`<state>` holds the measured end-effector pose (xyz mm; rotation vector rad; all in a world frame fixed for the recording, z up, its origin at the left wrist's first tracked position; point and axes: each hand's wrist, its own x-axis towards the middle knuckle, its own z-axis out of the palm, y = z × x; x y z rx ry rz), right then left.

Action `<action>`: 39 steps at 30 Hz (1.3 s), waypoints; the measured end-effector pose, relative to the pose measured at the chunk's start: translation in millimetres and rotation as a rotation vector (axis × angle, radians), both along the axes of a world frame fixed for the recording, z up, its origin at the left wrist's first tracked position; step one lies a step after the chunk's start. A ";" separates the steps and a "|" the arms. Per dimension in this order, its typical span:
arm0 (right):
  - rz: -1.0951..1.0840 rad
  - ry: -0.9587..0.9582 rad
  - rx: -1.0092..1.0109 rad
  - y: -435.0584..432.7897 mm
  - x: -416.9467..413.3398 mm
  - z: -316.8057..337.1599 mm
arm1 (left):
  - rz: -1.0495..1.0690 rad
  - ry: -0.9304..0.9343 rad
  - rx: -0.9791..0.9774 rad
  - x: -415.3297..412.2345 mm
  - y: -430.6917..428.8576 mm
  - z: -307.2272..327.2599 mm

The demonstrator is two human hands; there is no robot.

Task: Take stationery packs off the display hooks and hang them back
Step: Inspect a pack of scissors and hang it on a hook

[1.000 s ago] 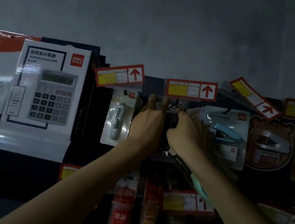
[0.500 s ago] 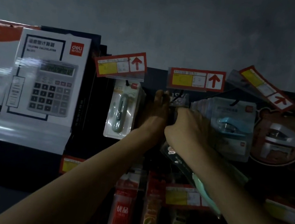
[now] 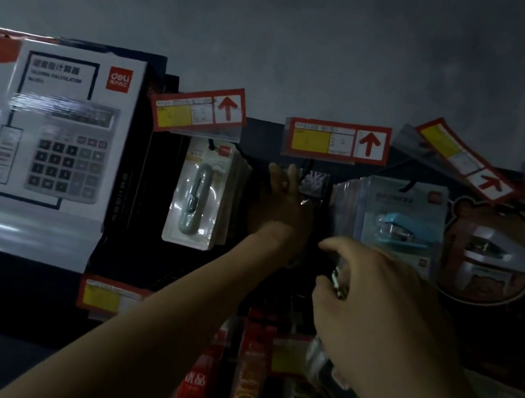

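Note:
A dark stationery pack (image 3: pixel 315 184) hangs on the middle hook under a red and yellow price tag (image 3: pixel 335 139). My left hand (image 3: pixel 282 205) reaches up to it, fingers straight and pointing up along the pack's left edge, touching it. My right hand (image 3: pixel 376 298) is lower and nearer to me, its fingers curled round a clear plastic pack (image 3: pixel 338 281) that glints between finger and thumb. The rest of that pack runs down under my wrist and is mostly hidden. The scene is dim.
A blister pack with a grey-green tool (image 3: pixel 199 193) hangs to the left. A blue stapler pack (image 3: pixel 403 222) and a bear-shaped stapler pack (image 3: pixel 492 251) hang to the right. Calculator boxes (image 3: pixel 56 136) stand far left. Red pen packs (image 3: pixel 248 387) hang on the row below.
My right hand has pulled back from the middle hook, down and toward me, with the clear pack in it. My left hand has stayed at the hanging dark pack.

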<state>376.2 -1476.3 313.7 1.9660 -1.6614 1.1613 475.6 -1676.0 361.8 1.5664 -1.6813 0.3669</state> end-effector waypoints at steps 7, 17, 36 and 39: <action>0.035 -0.011 0.103 -2.0 -20.8 -10.3 | 0.121 -0.220 -0.022 -5.0 19.4 -10.1; 0.109 -0.024 0.257 -8.4 -26.1 -19.1 | 0.065 -0.262 -0.088 -12.9 12.9 2.7; 0.120 0.006 0.231 -25.1 -29.1 -26.1 | 0.073 -0.222 -0.015 -15.6 -41.0 10.5; 0.107 -0.003 0.226 -25.2 -28.0 -27.6 | 0.077 -0.236 -0.020 -15.0 -47.2 10.2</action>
